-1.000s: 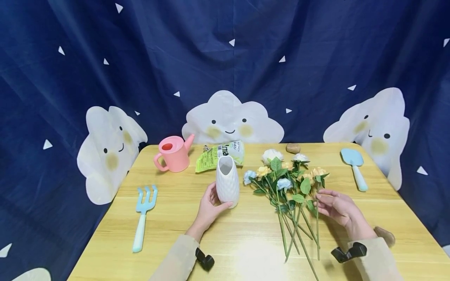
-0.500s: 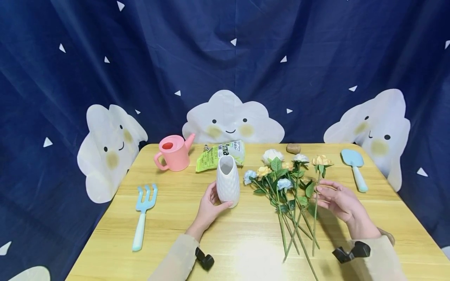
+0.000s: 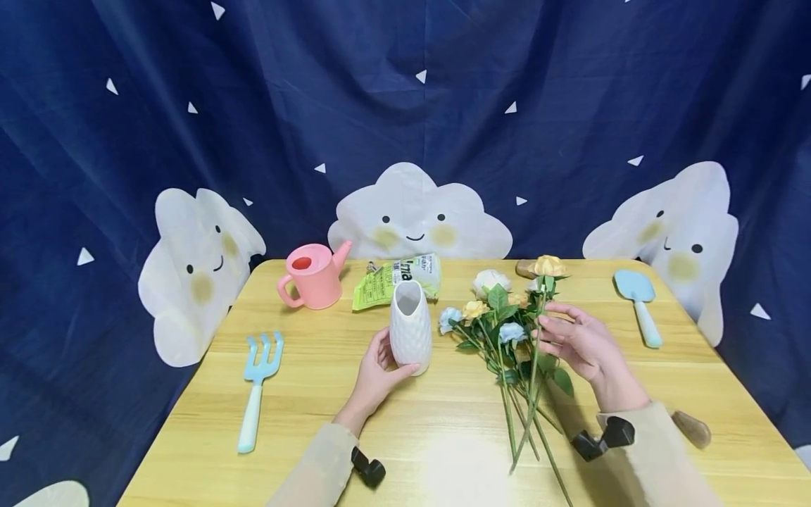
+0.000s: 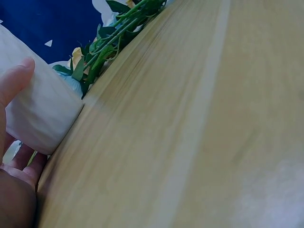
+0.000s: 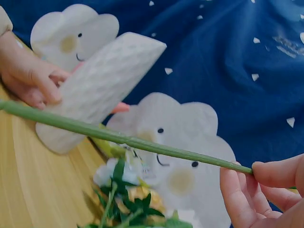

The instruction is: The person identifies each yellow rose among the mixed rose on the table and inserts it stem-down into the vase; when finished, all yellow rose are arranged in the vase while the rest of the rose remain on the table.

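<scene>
A white textured vase (image 3: 410, 331) stands upright on the table, its slanted mouth uncovered. My left hand (image 3: 375, 377) grips its lower part, thumb in front and fingers round the far side. With thumb and fingers, my right hand (image 3: 586, 348) pinches the green stem (image 5: 142, 142) of a yellow rose (image 3: 548, 266), held upright above the other flowers. Below and left of that hand lies a loose pile of flowers, among them a white flower (image 3: 490, 280), a blue flower (image 3: 512, 332) and a yellow flower (image 3: 474, 310), their stems crossing toward the front edge.
A pink watering can (image 3: 317, 278) and a green-and-white bag (image 3: 383, 287) stand at the back. A blue hand fork (image 3: 256, 391) lies left, a blue trowel (image 3: 640, 303) right. One stone (image 3: 692, 429) lies by the right forearm; another stone (image 3: 524, 267) is partly behind the rose.
My right hand has lifted the yellow rose out of the pile and carried it up and to the left. The left hand and the vase have not moved.
</scene>
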Tool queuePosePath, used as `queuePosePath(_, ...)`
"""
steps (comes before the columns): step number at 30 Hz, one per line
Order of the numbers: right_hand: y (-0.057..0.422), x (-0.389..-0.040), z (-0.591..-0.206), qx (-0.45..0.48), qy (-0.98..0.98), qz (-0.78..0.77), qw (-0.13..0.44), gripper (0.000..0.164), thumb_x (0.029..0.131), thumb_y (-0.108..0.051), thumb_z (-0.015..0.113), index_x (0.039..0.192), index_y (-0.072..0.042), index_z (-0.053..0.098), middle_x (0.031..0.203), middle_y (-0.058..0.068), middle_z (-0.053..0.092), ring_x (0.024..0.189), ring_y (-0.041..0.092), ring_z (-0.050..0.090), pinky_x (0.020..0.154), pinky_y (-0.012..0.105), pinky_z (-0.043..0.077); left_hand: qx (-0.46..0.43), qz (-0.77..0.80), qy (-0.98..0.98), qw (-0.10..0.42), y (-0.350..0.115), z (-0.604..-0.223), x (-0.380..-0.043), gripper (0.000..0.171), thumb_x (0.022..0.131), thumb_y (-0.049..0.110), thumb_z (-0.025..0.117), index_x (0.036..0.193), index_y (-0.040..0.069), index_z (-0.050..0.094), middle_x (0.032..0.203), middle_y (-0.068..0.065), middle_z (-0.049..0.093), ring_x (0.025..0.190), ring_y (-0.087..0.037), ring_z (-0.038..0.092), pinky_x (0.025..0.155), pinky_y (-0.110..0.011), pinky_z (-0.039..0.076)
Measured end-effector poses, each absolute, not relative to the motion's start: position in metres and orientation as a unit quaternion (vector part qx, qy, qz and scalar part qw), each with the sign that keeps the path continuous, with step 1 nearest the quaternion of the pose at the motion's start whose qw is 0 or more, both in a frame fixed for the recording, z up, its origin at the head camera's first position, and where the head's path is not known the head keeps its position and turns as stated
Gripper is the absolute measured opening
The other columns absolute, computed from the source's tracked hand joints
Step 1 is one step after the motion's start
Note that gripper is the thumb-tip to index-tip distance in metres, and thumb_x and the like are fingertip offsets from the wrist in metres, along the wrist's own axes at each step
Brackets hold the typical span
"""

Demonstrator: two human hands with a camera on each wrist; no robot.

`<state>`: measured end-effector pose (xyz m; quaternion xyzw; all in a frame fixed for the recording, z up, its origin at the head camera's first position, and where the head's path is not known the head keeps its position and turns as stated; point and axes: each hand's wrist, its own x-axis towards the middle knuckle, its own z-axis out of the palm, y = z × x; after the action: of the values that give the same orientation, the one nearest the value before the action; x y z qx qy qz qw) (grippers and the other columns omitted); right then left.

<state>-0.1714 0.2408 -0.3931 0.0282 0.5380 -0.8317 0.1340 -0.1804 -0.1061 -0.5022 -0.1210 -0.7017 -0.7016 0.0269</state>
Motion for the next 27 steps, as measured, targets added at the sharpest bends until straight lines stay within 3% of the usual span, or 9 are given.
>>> queuePosePath(16,0.178,-0.198,-0.341,-0.001,0.54,-0.837,0.093,0.022,0.092,-0.001,0.054,0.11,-0.01,0.046,0.088,0.002,0.06,0.076,0.02,0.065,0.073,0.035,0.054,-0.113,-0.698,-0.707,0.015,-0.106,-0.502,-0.18,0.079,0.07,0.009,0.081,0.138,0.011,0.039,0.137,-0.012,0.045,0.127,-0.024,0.041,0.104,-0.037,0.033)
queuePosePath(27,0.142,-0.23,-0.303,0.004,0.544,-0.837,0.056,0.023,0.088,-0.001,0.061,0.107,-0.009,0.05,0.082,0.004,0.063,0.068,0.018,0.062,0.067,0.033,0.055,-0.122,-0.701,-0.702,0.017,-0.106,-0.499,-0.18,0.078,0.071,0.007,0.081,0.137,0.011,0.04,0.136,-0.013,0.046,0.126,-0.025,0.041,0.104,-0.038,0.033)
